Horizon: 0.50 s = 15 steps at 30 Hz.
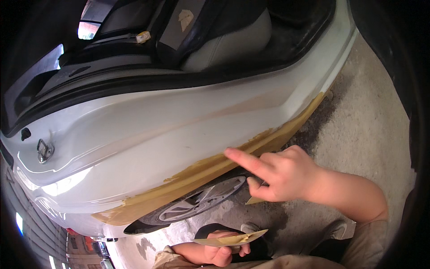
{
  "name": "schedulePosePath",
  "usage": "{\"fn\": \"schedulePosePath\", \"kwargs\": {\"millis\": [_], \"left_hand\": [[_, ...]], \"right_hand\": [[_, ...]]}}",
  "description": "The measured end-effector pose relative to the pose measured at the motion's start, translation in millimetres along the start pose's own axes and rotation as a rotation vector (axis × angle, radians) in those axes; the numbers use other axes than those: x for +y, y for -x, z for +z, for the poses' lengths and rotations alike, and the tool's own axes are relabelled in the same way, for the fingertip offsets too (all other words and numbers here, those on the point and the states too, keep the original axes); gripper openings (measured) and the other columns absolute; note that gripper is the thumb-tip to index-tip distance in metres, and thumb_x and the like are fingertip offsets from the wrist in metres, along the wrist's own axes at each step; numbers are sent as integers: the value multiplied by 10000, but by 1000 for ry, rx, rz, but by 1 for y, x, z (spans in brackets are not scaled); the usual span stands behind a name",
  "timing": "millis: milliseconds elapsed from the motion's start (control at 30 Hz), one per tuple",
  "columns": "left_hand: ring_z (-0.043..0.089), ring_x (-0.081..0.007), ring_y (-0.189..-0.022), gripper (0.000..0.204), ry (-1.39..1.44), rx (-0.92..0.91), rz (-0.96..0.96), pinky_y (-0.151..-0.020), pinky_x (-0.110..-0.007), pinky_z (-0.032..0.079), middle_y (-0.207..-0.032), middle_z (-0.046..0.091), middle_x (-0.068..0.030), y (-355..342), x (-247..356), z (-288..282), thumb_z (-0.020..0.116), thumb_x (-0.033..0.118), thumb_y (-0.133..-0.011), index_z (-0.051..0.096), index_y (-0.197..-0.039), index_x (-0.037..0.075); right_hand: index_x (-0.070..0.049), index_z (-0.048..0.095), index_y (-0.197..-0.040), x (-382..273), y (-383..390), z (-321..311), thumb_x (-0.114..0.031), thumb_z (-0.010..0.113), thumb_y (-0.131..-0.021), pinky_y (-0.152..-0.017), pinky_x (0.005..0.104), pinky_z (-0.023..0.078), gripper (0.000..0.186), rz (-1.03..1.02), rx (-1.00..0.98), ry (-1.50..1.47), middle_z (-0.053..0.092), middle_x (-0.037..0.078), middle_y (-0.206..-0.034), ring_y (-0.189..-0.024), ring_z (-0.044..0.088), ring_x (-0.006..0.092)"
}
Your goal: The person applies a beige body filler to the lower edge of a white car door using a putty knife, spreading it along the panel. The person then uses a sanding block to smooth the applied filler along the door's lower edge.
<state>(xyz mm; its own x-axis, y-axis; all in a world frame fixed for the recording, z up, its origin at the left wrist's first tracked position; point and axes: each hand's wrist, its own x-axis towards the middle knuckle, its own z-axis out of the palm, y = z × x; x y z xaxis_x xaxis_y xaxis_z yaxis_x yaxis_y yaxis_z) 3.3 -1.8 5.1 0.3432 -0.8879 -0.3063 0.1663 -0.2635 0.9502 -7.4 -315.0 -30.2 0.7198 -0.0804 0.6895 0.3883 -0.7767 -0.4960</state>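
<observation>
My left hand [221, 252] is at the bottom, closed under a thin pale plate [215, 241] with a dab of yellow body filler [251, 235] on it. My right hand [286, 177] reaches in from the right. Its index finger points out at the upper edge of a smeared yellow filler band [201, 168]; I cannot tell whether the fingertip touches the panel. The other fingers are curled, and the corner of a thin yellowish spreader [255, 201] shows below them, mostly hidden by the hand. The filler band runs along the wheel-arch edge of a white car body panel [156, 130].
Below the filler band is a wheel [204, 199] with a spoked rim. The car's door opening shows a grey seat [228, 42], and a metal door striker [44, 151] sticks out at left. A concrete floor [371, 112] lies at right, with my shoes [251, 227] near the bottom.
</observation>
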Motion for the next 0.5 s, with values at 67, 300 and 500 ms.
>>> {"fn": "schedulePosePath", "kwargs": {"millis": [67, 300, 500], "left_hand": [[581, -114, -638, 632, 55, 158, 123, -548, -258, 418, -880, 702, -122, 1, -7, 6, 480, 542, -1075, 630, -1151, -68], [617, -161, -717, 615, 9, -18, -24, -628, -284, 482, -920, 699, -131, -10, 9, -1, 472, 527, -1085, 633, -1160, -62], [627, -179, -664, 626, 18, 96, -1, -592, -295, 495, -845, 699, -142, -22, 24, 13, 468, 531, -1087, 643, -1097, -70]], "right_hand": [[-173, 573, -1533, -7, -4, 2, -156, 737, -719, -411, 329, 520, 831, 14, -106, -15, 521, -12, -555, -403, 524, 152], [-216, 564, -1549, -7, -3, 3, -136, 717, -732, -440, 352, 546, 835, 75, -154, -40, 530, -6, -534, -414, 566, 186], [-229, 577, -1533, 6, 11, 0, -147, 721, -734, -454, 356, 556, 816, 104, -149, -2, 572, 1, -549, -435, 597, 188]]}}
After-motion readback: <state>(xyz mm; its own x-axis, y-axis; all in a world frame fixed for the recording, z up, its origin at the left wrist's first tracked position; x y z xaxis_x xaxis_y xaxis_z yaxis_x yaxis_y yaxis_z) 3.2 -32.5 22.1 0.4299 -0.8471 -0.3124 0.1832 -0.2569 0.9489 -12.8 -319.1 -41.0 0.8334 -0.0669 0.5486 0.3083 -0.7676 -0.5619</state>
